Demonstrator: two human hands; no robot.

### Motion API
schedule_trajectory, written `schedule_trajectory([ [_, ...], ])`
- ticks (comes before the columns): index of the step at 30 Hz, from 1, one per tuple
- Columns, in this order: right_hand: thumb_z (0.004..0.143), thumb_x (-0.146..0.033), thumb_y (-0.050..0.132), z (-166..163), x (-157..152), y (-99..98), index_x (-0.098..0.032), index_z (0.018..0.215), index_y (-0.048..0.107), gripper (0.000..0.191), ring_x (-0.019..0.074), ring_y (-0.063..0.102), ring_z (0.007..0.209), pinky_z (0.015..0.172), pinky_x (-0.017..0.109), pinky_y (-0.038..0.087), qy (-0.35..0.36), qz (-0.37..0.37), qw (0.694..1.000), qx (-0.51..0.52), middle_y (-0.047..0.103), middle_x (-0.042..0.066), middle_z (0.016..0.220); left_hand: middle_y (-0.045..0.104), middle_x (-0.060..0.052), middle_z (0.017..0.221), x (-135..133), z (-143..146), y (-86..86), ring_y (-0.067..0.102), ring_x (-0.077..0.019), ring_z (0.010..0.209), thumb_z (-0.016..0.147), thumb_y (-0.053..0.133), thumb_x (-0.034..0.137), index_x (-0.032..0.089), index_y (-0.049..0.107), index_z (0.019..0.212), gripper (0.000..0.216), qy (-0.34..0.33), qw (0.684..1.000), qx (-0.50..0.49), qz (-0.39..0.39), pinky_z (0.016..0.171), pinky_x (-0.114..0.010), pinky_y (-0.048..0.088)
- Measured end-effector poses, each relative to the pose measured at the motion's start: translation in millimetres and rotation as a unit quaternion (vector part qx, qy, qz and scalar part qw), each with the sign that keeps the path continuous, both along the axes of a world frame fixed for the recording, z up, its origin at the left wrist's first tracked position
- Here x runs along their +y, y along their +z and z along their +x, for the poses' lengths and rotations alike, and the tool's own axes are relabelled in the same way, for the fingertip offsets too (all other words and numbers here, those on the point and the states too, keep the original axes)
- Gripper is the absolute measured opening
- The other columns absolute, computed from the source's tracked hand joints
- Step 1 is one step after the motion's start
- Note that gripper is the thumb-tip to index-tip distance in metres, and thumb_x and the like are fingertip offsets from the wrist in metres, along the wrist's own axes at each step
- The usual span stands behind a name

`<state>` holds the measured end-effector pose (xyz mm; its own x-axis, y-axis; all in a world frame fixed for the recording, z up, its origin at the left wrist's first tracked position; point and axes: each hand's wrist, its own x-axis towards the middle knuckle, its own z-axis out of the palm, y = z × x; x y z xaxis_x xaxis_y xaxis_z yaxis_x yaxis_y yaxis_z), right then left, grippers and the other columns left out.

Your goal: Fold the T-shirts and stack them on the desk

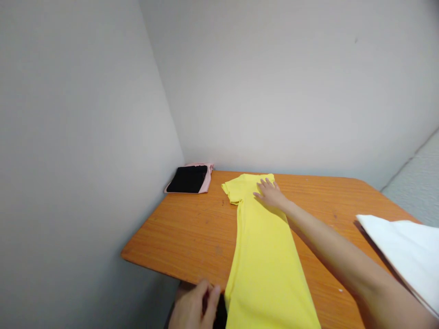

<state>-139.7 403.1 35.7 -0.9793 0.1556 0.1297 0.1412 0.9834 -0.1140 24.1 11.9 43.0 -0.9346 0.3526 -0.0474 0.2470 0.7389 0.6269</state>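
A yellow short-sleeved T-shirt point(267, 260), folded lengthwise, lies on the wooden table, its sleeve pointing left and its lower part running toward me past the bottom of the view. My right hand point(270, 194) rests on the upper part near the collar end, fingers spread and flat on the cloth. Close to the table's front edge, my left hand point(195, 306) is just left of the shirt's lower part. Its fingers are loosely bent, thumb and forefinger a little apart, and nothing shows between them.
Folded black cloth point(188, 179) lies on folded pink cloth point(206, 182) at the table's back left corner. White folded cloth point(404, 251) sits at the right side. Walls border the table point(185, 233) at the back and left.
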Motion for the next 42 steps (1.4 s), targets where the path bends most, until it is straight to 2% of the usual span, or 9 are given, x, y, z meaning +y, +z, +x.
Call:
schedule_trajectory([
  [6,0.094,-0.031,0.048,12.8,-89.8,5.3,-0.014,0.111,0.055,0.026,0.0243,0.053,0.106,0.094,0.031,0.038,0.013,-0.032,0.997,0.076,0.059,0.013,0.111,0.070,-0.004,0.089,73.7,-156.6,59.3,0.064,-0.0177,0.081,0.098,0.042,0.035,0.020,0.062,0.092,0.027,-0.060,0.982,0.170,-0.051,0.068,-0.026,0.039],
  [10,0.091,-0.025,0.053,15.7,-115.2,-4.3,-0.010,0.105,0.054,0.020,0.0263,0.055,0.097,0.085,0.032,0.040,-0.040,-0.056,0.993,0.100,0.059,0.015,0.103,0.068,-0.008,0.104,144.5,-254.4,51.2,0.062,-0.0187,0.099,0.096,0.051,0.027,0.016,0.065,0.100,0.018,-0.052,0.978,0.175,-0.098,0.084,-0.030,0.044],
  [14,0.091,-0.026,0.055,16.7,-115.5,-12.6,-0.010,0.098,0.056,0.017,0.0268,0.058,0.089,0.077,0.032,0.040,-0.071,-0.080,0.988,0.109,0.061,0.014,0.093,0.063,-0.008,0.114,186.4,-301.3,29.2,0.060,-0.0215,0.105,0.093,0.058,0.036,0.014,0.062,0.109,0.027,-0.025,0.973,0.174,-0.151,0.093,-0.043,0.048],
  [21,0.092,-0.017,0.047,16.6,-105.5,-5.5,-0.016,0.088,0.056,0.009,0.0187,0.059,0.081,0.070,0.026,0.039,-0.077,-0.120,0.981,0.130,0.064,0.006,0.086,0.064,-0.009,0.113,201.4,-329.2,18.7,0.058,-0.0230,0.109,0.094,0.054,0.034,0.014,0.063,0.105,0.025,0.018,0.960,0.216,-0.178,0.097,-0.044,0.044],
  [25,0.096,-0.027,0.048,10.8,-78.2,8.6,-0.020,0.087,0.058,0.016,0.0144,0.059,0.087,0.074,0.022,0.040,0.012,-0.136,0.983,0.125,0.064,0.002,0.090,0.058,-0.025,0.121,194.0,-328.5,28.7,0.051,-0.0355,0.120,0.089,0.050,0.021,0.004,0.060,0.111,0.029,0.021,0.949,0.263,-0.174,0.097,-0.047,0.039],
  [30,0.099,-0.022,0.036,0.5,-14.6,3.4,-0.008,0.117,0.057,0.031,0.0236,0.054,0.113,0.096,0.032,0.039,-0.069,-0.107,0.987,0.098,0.059,0.018,0.120,0.055,-0.017,0.132,212.8,-309.1,24.8,0.044,-0.0259,0.130,0.093,0.040,0.020,0.011,0.057,0.123,0.035,-0.152,0.930,0.289,-0.167,0.109,-0.040,0.031],
  [34,0.096,-0.041,0.047,2.3,4.1,-24.8,-0.005,0.142,0.041,0.059,0.0328,0.022,0.141,0.113,0.043,0.021,-0.072,-0.084,0.992,0.052,0.029,0.023,0.151,0.041,-0.004,0.151,236.5,-298.7,3.9,0.031,-0.0194,0.141,0.099,0.037,0.035,0.026,0.053,0.133,0.039,-0.288,0.904,0.268,-0.169,0.116,-0.037,0.023],
  [38,0.097,-0.059,0.034,8.4,0.8,-44.5,-0.011,0.151,0.030,0.073,0.0309,0.006,0.145,0.117,0.046,0.010,-0.067,-0.026,0.997,0.017,0.012,0.017,0.157,0.020,-0.003,0.160,232.6,-299.9,-18.7,0.013,-0.0249,0.148,0.099,0.034,0.042,0.027,0.035,0.147,0.051,-0.287,0.905,0.255,-0.185,0.117,-0.050,0.015],
  [42,0.097,-0.062,0.030,6.9,1.2,-45.7,-0.013,0.152,0.028,0.074,0.0305,0.007,0.145,0.116,0.048,0.009,-0.067,-0.002,0.998,0.007,0.012,0.016,0.158,0.014,-0.001,0.161,223.3,-303.2,-24.9,0.008,-0.0230,0.148,0.100,0.029,0.042,0.028,0.026,0.151,0.053,-0.279,0.904,0.263,-0.191,0.117,-0.044,0.019],
])
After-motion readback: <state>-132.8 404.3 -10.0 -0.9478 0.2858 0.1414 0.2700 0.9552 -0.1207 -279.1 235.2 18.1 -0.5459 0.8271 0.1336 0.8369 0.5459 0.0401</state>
